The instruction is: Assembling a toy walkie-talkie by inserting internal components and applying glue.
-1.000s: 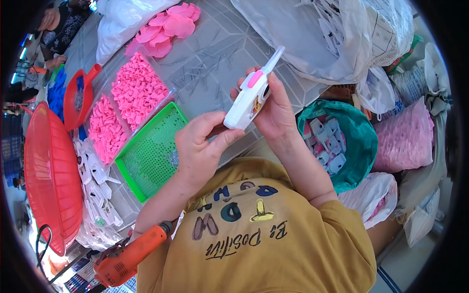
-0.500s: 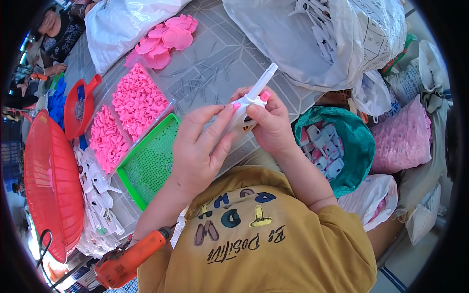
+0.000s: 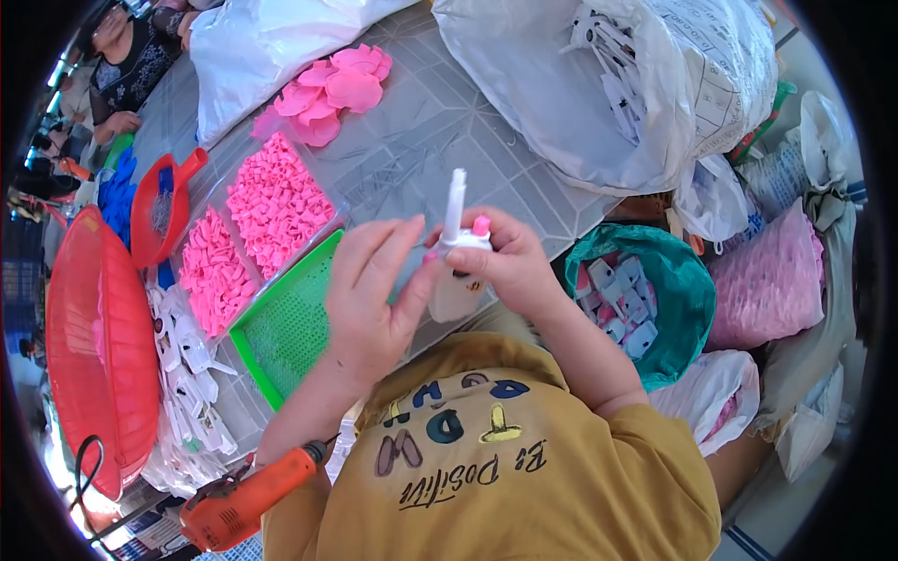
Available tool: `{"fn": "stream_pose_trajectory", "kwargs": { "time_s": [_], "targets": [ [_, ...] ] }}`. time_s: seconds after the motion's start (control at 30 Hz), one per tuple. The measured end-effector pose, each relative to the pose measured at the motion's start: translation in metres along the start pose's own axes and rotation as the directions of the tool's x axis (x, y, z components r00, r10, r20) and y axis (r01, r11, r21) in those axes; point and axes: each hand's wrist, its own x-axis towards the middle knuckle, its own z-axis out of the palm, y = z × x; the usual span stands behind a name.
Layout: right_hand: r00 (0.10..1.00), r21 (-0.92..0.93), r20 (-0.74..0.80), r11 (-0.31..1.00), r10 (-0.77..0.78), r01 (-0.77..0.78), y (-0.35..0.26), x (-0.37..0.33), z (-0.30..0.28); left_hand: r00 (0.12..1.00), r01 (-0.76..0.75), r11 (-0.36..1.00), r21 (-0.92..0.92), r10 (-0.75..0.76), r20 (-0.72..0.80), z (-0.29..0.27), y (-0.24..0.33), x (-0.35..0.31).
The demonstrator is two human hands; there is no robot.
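A white plastic piece [image 3: 457, 297] with an upright white tube and a small pink knob on top is in front of my chest. My right hand [image 3: 516, 266] grips its upper right side, thumb across the front. My left hand [image 3: 367, 301] is at its left side, fingers stretched and apart, with the thumb tip by a small pink part [image 3: 431, 255]. Whether the left fingertips hold anything tiny cannot be made out. Left of my hands lie a green perforated tray [image 3: 251, 338] with thin metal pins and clear containers of small pink parts [image 3: 279, 201].
Pink flat discs [image 3: 337, 86] and loose pins lie farther back. At the right are a white sack [image 3: 524, 84] of white parts and a teal-lined bin [image 3: 687, 309] of white-and-pink pieces. An orange power tool [image 3: 248, 500], red basket [image 3: 98, 346] and red scoop [image 3: 150, 210] are leftward. A person sits at far left.
The white piece has turned so its tube points more upright, and it has come lower and slightly left. My left fingers have spread from the piece.
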Motion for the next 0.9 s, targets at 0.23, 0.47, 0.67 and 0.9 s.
{"fn": "stream_pose_trajectory", "kwargs": {
  "time_s": [0.23, 0.47, 0.67, 0.9],
  "targets": [
    [0.975, -0.195, 0.026, 0.958, 0.222, -0.213, 0.008, -0.007, 0.012, 0.766, 0.605, 0.446, -0.660, -0.550, 0.331, -0.003, -0.011, 0.012],
    [0.889, 0.139, 0.000, 0.881, 0.457, -0.453, 0.018, -0.015, 0.020, 0.717, 0.668, 0.307, -0.678, -0.509, 0.476, 0.002, -0.028, -0.004],
    [0.880, 0.225, 0.092, 0.851, 0.466, -0.474, 0.024, -0.018, 0.017, 0.778, 0.626, 0.594, -0.506, -0.432, 0.456, 0.001, -0.037, 0.009],
    [0.905, 0.360, -0.136, 0.871, 0.403, -0.334, 0.014, -0.001, -0.001, 0.983, 0.095, 0.922, 0.376, -0.147, 0.111, -0.010, -0.148, 0.086]
  ]
}}
